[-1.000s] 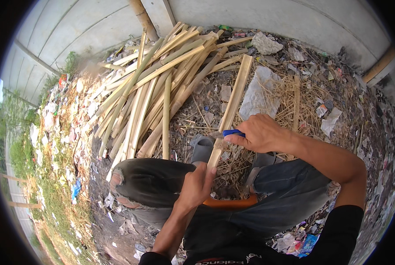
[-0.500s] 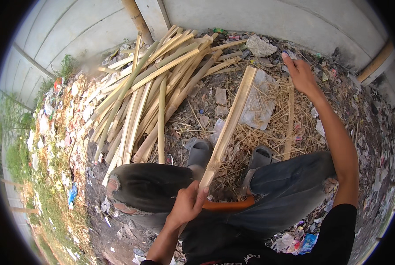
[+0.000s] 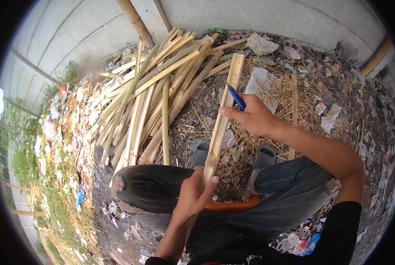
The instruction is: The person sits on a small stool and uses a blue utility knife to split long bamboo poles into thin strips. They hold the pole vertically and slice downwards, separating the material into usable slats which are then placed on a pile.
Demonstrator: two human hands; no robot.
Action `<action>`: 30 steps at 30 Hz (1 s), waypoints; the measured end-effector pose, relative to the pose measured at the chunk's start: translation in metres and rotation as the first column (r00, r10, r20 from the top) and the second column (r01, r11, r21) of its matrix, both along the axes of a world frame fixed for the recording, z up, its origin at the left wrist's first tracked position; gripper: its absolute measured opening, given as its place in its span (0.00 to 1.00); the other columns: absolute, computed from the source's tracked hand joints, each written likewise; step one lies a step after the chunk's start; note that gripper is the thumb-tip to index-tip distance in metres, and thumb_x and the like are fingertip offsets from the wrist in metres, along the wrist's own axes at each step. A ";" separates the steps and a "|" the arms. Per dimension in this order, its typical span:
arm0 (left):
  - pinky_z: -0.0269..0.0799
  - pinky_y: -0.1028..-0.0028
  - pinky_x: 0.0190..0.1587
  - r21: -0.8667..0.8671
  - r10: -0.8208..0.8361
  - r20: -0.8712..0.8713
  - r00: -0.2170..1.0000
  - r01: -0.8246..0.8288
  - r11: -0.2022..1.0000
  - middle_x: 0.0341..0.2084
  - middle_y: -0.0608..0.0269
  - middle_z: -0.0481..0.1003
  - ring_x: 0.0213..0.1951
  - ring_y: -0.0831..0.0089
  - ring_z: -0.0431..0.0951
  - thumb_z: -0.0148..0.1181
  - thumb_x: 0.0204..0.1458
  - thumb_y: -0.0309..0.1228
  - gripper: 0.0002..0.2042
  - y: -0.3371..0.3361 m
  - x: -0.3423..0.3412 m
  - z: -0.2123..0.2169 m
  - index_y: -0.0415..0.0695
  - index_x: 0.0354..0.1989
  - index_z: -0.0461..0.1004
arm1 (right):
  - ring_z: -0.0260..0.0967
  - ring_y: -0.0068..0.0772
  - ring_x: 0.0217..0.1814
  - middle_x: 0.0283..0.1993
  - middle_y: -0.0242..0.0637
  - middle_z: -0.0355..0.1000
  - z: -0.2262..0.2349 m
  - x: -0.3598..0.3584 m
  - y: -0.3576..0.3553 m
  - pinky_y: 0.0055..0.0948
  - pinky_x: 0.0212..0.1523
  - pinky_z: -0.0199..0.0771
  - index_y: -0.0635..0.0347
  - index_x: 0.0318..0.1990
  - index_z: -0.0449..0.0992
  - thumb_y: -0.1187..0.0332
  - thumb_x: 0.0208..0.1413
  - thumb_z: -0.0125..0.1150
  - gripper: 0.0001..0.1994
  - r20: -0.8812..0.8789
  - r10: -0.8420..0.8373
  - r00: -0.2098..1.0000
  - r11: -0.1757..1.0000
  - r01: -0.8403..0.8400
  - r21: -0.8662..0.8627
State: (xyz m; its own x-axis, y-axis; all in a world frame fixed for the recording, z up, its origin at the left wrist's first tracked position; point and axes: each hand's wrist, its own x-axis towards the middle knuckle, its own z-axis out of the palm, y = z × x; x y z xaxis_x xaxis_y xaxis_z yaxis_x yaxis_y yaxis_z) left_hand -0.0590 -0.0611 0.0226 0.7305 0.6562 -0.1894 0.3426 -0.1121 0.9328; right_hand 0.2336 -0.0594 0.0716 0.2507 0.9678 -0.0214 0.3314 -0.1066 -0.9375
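Note:
A split bamboo strip, hollow side up, slants away from my lap between my knees. My left hand is wrapped round its near end, thumb along the edge. Farther up, my right hand grips a blue-handled knife, its thumb pressed to the strip's right edge. The knife's dark, narrow tip lies at the strip; the blade itself is barely visible. Under the strip's near end, an orange bar-shaped thing crosses between my thighs, partly hidden.
A heap of split bamboo strips lies ahead on the left. Bamboo shavings and a loose strip cover the ground to the right. A stone sits near the grey wall. Litter spreads at the left.
My right hand has swung in from the far right to the bamboo strip, bringing the blue-handled knife with it. The strip's far end has shifted slightly left.

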 end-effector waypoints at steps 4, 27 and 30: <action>0.66 0.78 0.22 0.057 0.082 0.039 0.996 -0.084 0.995 0.19 0.67 0.74 0.20 0.83 0.72 0.58 0.67 0.34 0.14 0.003 0.028 0.017 0.35 0.49 0.68 | 0.76 0.38 0.23 0.20 0.41 0.73 0.018 -0.015 -0.011 0.39 0.29 0.73 0.65 0.32 0.78 0.43 0.64 0.60 0.28 0.261 0.193 0.946 0.981 -0.177 -0.081; 0.73 0.66 0.28 0.151 0.209 0.010 0.978 -0.208 0.966 0.18 0.51 0.76 0.23 0.63 0.82 0.62 0.63 0.33 0.17 0.011 0.028 0.008 0.33 0.53 0.71 | 0.73 0.64 0.23 0.17 0.57 0.69 -0.004 -0.055 -0.037 0.56 0.28 0.72 0.66 0.26 0.77 0.42 0.69 0.48 0.33 0.525 0.445 0.726 0.896 -0.353 -0.270; 0.73 0.65 0.28 0.139 0.180 -0.051 0.982 -0.171 0.975 0.19 0.49 0.77 0.24 0.59 0.83 0.62 0.63 0.33 0.16 0.008 0.021 -0.001 0.34 0.51 0.71 | 0.69 0.61 0.20 0.15 0.56 0.65 -0.003 -0.014 -0.010 0.53 0.26 0.69 0.67 0.22 0.75 0.42 0.70 0.48 0.35 0.604 0.227 0.764 0.969 -0.115 -0.218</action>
